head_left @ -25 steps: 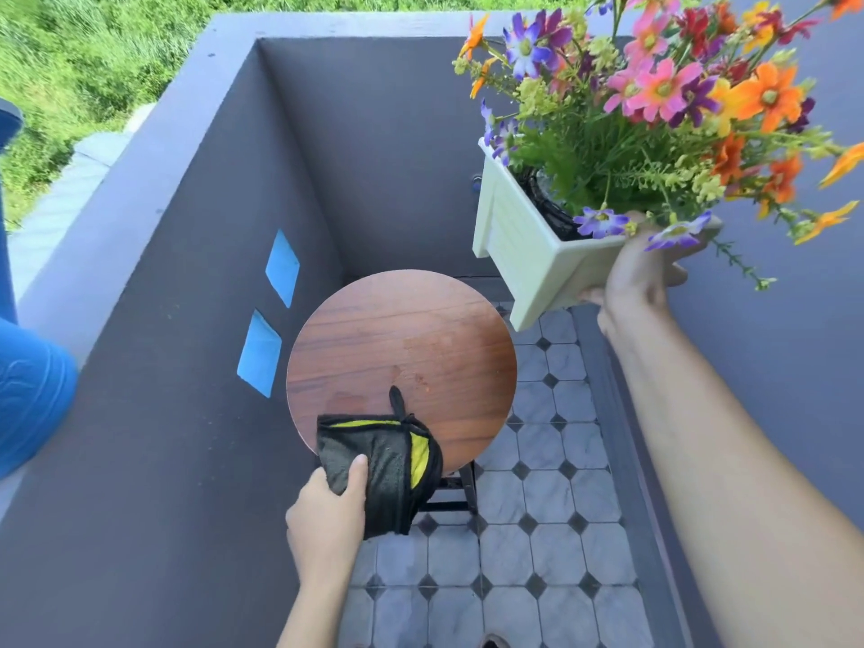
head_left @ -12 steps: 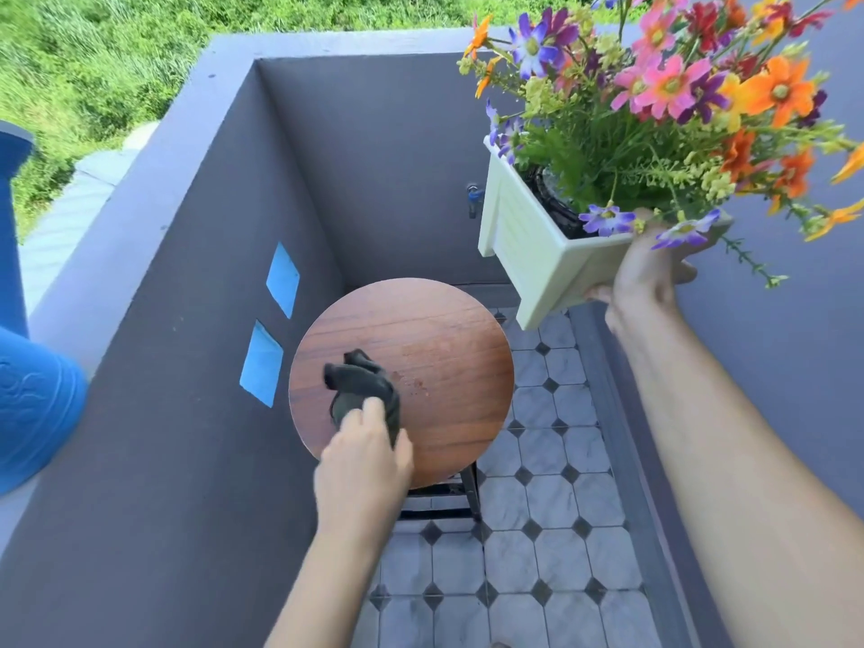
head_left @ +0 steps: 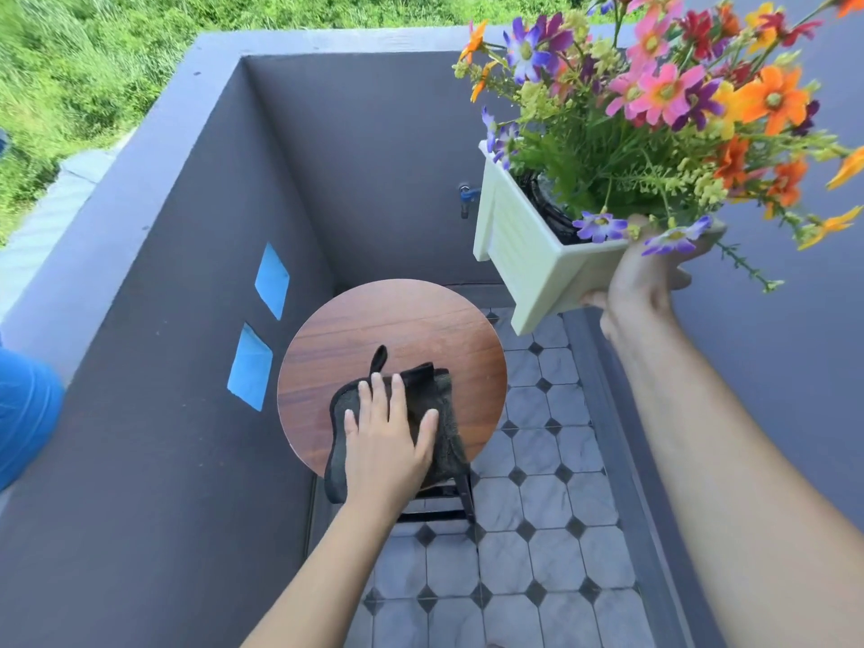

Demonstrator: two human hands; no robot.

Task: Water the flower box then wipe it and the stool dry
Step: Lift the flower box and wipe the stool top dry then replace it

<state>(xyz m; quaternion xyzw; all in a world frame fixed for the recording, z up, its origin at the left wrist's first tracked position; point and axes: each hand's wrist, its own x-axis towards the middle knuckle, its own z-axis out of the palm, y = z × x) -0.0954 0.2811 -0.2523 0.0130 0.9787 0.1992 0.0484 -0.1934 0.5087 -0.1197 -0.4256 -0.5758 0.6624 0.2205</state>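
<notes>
Flattened now from its earlier bunch, the cloth (head_left: 423, 413) lies under the left hand (head_left: 385, 441) (fingers (head_left: 397, 395) spread wide) on the stool (head_left: 397, 329); the right hand (head_left: 640, 285) grips the raised flower box (head_left: 528, 254).

Grey walls (head_left: 163, 367) are closing in a narrow corner running down the middle of the frame. Two blue patches (head_left: 262, 325) are sitting on the left wall, one above the other. A tap (head_left: 465, 198) is sticking out of the far wall. Grey tiles (head_left: 537, 507) with dark diamonds are covering the floor. Grass (head_left: 93, 49) is showing in the upper left, and something blue (head_left: 23, 413) is poking in at the left edge.
</notes>
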